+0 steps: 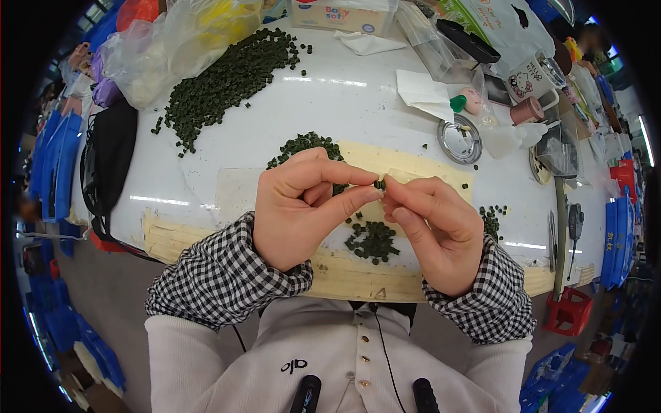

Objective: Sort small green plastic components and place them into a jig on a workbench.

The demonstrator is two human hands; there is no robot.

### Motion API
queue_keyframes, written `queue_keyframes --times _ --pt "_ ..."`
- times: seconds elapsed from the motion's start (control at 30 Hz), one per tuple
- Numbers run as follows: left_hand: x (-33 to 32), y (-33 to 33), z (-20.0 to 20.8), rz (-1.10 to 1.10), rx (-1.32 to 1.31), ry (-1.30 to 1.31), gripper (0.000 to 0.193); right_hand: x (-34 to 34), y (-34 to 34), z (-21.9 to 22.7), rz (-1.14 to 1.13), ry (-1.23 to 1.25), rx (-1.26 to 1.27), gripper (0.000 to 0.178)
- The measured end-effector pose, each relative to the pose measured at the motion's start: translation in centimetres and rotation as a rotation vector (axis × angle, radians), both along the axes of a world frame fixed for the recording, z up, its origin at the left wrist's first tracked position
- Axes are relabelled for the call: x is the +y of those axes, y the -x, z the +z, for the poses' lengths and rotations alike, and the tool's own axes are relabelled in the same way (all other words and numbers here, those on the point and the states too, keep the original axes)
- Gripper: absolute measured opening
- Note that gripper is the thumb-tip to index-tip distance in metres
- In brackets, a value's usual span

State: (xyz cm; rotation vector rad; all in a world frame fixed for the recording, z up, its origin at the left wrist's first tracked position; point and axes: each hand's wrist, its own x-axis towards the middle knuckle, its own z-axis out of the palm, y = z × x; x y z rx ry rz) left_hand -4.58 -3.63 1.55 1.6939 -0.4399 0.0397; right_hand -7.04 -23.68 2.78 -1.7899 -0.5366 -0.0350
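Observation:
Between the fingertips of both hands, above the table, is a small dark green piece (pixel 379 184), short and round-looking; its exact kind I cannot make out. My left hand (pixel 296 199) pinches it between thumb and forefinger. From the other side my right hand (pixel 437 224) closes its thumb and forefinger at the same piece. Below the hands lies a small heap of similar dark green pieces (pixel 372 241). Another heap (pixel 306 144) sits behind my left hand and is partly hidden by it. A smaller scatter (pixel 490 221) lies beside my right wrist.
A large pile of green pieces (pixel 220 86) spreads at the back left near plastic bags (pixel 148 65). At the right are a round metal lid (pixel 460 140), white tissue (pixel 425 94), a mug (pixel 533 79), a spool (pixel 527 110) and tweezers (pixel 552 241). A black bag (pixel 113 158) hangs at the left edge.

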Motion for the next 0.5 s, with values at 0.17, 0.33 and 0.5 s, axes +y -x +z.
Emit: queue_keyframes --times 0.17,0.33,0.5 --pt "-0.07 -0.02 -0.08 0.022 -0.009 0.010 0.019 -0.05 -0.02 0.03 0.002 0.013 -0.020 0.033" --pt "-0.07 -0.30 -0.54 -0.006 0.089 0.104 0.020 -0.10 -0.04 0.06 0.003 0.034 -0.038 0.033" --pt "-0.20 -0.33 -0.43 -0.033 0.142 0.112 0.020 -0.05 0.03 0.08 0.005 0.023 -0.027 0.033"
